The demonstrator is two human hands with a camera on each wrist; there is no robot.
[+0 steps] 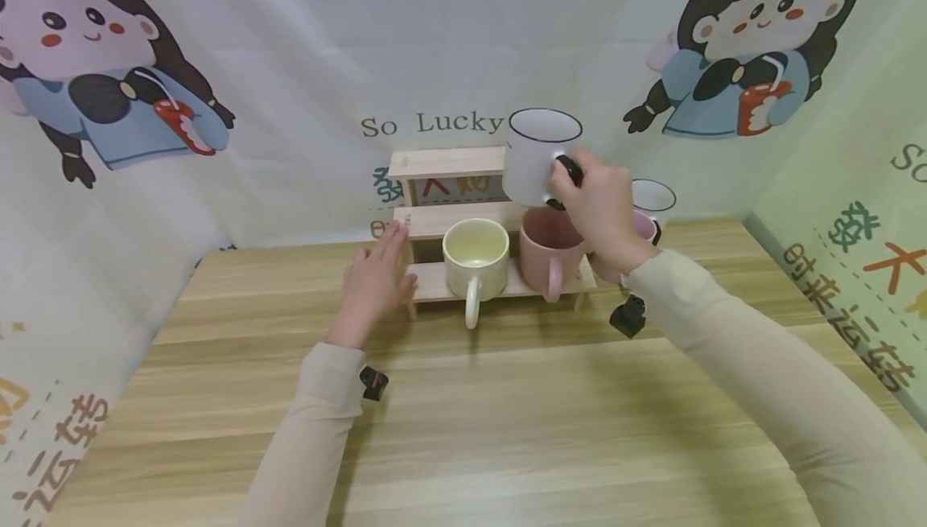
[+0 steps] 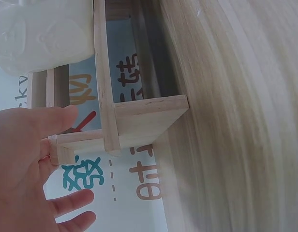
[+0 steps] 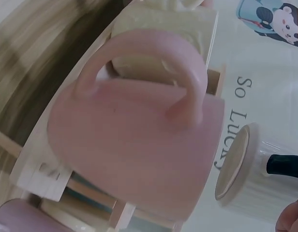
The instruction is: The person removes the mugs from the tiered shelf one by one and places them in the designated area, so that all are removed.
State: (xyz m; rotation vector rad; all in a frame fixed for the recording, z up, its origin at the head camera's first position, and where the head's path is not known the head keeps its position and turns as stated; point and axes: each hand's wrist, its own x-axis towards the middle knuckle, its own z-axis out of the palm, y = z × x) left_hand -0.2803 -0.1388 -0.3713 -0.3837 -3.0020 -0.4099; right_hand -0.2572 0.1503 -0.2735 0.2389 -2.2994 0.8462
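Note:
My right hand [image 1: 601, 201] grips the dark handle of a white mug [image 1: 532, 161] with a black rim. The mug is upright, in front of the top shelf's right part in the head view; the right wrist view catches its underside. My left hand [image 1: 372, 282] touches the left end of the middle shelf of a three-step wooden rack [image 1: 427, 223], its outer fingers loosely extended in the left wrist view. A cream mug [image 1: 476, 257] and a pink mug [image 1: 539, 257] stand on the bottom shelf, handles toward me.
Right of the rack, partly behind my right hand, are another white mug [image 1: 653, 195] with a dark rim and a purplish-pink mug [image 1: 644, 226]. A printed cloth [image 1: 304, 92] hangs behind and beside the wood-grain table [image 1: 463, 430].

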